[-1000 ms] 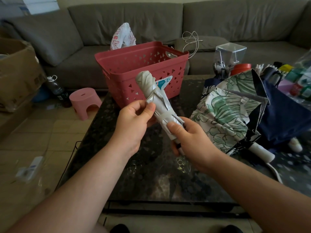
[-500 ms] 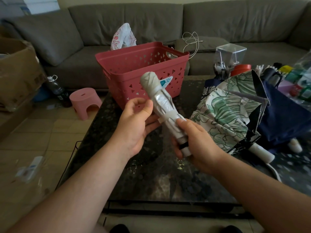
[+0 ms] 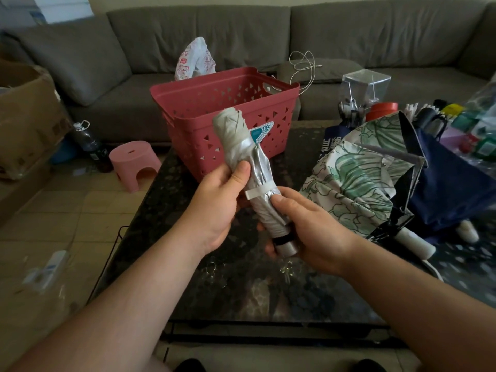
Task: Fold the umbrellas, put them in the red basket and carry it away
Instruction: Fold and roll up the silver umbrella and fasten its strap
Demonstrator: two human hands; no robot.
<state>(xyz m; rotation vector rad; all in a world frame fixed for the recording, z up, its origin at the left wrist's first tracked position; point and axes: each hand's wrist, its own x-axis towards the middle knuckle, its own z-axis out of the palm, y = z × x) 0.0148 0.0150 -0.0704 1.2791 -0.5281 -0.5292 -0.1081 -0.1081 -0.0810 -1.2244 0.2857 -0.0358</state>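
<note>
Umbrella (image 3: 255, 173), rolled and strapped, tilts from near right to far left, its tip toward the red basket (image 3: 188, 103) just beyond; left hand (image 3: 214, 208) grips its middle, right hand (image 3: 308, 232) its handle end.

Basket (image 3: 225, 108) on table (image 3: 241, 285), at far edge. Sofa (image 3: 268, 36) behind basket. Bag (image 3: 195, 59) on sofa, just behind basket. Folded umbrella (image 3: 255, 178) in front of basket, above table, left hand (image 3: 217, 200) and right hand (image 3: 308, 232) on it. Open umbrellas (image 3: 370, 167) right of basket, on table. Stool (image 3: 134, 163) left of basket, on floor. Box (image 3: 26, 116) further left.
</note>
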